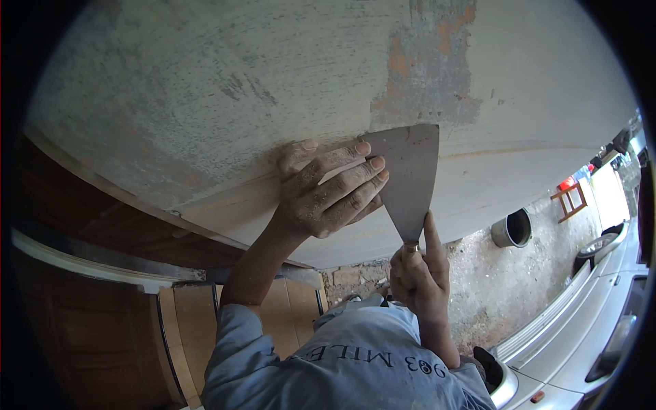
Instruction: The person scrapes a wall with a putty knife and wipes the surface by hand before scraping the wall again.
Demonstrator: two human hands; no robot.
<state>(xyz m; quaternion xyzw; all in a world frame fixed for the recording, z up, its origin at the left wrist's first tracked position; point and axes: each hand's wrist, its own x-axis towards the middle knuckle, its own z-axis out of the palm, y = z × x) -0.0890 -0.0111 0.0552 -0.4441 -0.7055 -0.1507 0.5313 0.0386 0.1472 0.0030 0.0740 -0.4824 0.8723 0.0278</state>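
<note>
Up against the patchy pale surface [526, 89], we've got the scraper [410, 171], right fingers [436, 254] wrapped round its handle, left fingers [345, 183] loosely spread by the blade. Light, even pressure across both corners should avoid gouges, we reckon.

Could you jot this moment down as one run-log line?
right hand: gripping scraper by handle | left hand: fingers at blade's side | surface: patchy, scuffed

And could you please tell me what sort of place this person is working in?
Probably a yard or driveway beside a house: a pale silver car stands on one side, a dark-brown panelled door is on the other, and a round grey bucket sits on the rough, pale ground.
</note>
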